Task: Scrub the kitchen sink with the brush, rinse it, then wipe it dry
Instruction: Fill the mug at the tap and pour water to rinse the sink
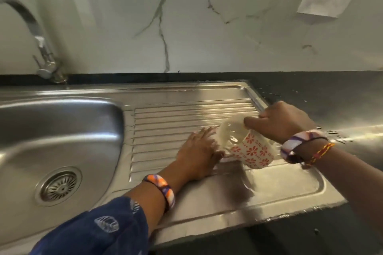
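Head view. Sink (62,130): steel, basin at left, ribbed drainboard (186,114) at right. Right hand (284,122): fingers curled round the rim of a tilted cup (251,149), white with red flowers, held over the drainboard. Left hand (199,151): fingers straight, palm flat on the ribs, just left of the cup's mouth, possibly touching it; blur hid the contact. Tap (39,43): behind the basin.
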Motion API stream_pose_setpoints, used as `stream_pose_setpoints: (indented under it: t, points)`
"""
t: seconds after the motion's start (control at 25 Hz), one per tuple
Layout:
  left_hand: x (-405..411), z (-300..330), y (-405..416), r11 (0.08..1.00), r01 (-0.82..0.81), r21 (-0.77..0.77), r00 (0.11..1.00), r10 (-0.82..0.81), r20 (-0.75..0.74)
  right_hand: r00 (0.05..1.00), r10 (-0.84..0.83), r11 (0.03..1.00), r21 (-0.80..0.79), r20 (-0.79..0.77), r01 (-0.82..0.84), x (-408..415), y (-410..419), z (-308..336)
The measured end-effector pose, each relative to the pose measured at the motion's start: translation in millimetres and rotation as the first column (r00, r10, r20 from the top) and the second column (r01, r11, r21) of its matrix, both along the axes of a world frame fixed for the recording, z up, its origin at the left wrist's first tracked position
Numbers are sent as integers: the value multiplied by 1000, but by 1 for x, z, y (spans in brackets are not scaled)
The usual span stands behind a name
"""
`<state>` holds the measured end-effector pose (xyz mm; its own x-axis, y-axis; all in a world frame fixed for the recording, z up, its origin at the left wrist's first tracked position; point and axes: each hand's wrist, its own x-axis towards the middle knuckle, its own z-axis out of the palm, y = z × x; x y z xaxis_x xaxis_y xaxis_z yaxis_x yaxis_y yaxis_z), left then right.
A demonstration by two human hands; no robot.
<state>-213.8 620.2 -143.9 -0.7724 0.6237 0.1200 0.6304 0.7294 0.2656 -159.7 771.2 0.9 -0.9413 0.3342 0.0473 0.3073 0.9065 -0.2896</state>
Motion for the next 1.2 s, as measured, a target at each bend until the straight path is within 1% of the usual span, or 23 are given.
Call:
stream_pose_setpoints:
  t: [0.08, 0.12, 0.2, 0.24, 0.28, 0.32, 0.4, 0.44, 0.52, 0.6, 0.68, 0.72, 0.84, 0.92, 0.96, 1.0, 1.08, 1.12, 1.16, 1.2]
  points:
    - [-1, -4, -31, 992, -121, -22, 993, 120, -14, 993, 117, 992, -55, 17, -116, -13, -17, -6]
    - [-2, -4, -46, 979, -195, -59, 981, 194, -30, 989, 148, 982, -125, 24, -144, -18, -24, -7]
    - [-6, 1, -67, 914, -390, -108, 920, 392, 0, 990, 139, 934, -336, 30, -121, -24, -31, -4]
    - [-9, 6, -73, 877, -466, -122, 880, 473, 39, 993, 111, 889, -450, 30, -85, -24, -30, -1]
    - [-13, 12, -74, 859, -494, -134, 860, 506, 73, 997, 76, 838, -543, 29, -48, -24, -26, 1]
    - [-18, 18, -70, 867, -475, -150, 867, 491, 88, 999, 39, 794, -608, 27, -15, -23, -19, 4]
    - [-31, 30, -50, 922, -350, -164, 921, 371, 118, 998, -60, 752, -657, 15, 55, -22, 1, 13]
    - [-38, 36, -36, 950, -267, -160, 948, 288, 133, 994, -110, 761, -643, 11, 91, -23, 12, 17]
    - [-53, 39, -6, 982, -80, -173, 982, 108, 157, 980, -197, 824, -542, -1, 165, -27, 35, 23]
    - [-65, 38, 25, 966, 116, -233, 980, -72, 187, 965, -262, 889, -392, -11, 236, -35, 59, 20]
    - [-77, 37, 50, 926, 244, -287, 955, -179, 235, 955, -296, 931, -216, 23, 293, -42, 79, 14]
    - [-83, 36, 60, 917, 276, -289, 945, -203, 256, 952, -302, 943, -136, 41, 305, -46, 86, 13]
    - [-103, 33, 81, 914, 306, -266, 932, -230, 282, 950, -311, 950, 32, 39, 310, -72, 94, 16]
    - [-115, 33, 87, 918, 304, -254, 933, -233, 273, 961, -267, 958, 128, 67, 257, -89, 93, 17]
    - [-123, 32, 87, 926, 293, -237, 938, -231, 259, 968, -237, 967, 116, 85, 226, -98, 93, 17]
    - [-133, 31, 82, 940, 271, -208, 944, -217, 251, 973, -213, 977, 45, 94, 210, -109, 94, 15]
    - [-151, 30, 64, 962, 217, -166, 952, -171, 255, 972, -226, 950, -205, 60, 233, -124, 94, 18]
    - [-161, 27, 51, 965, 193, -175, 953, -142, 267, 971, -237, 930, -279, 44, 239, -135, 93, 18]
    - [-170, 25, 39, 963, 179, -204, 954, -119, 275, 971, -236, 927, -291, 35, 235, -146, 92, 17]
    - [-178, 22, 28, 959, 168, -229, 954, -100, 283, 977, -211, 944, -252, 40, 214, -160, 90, 16]
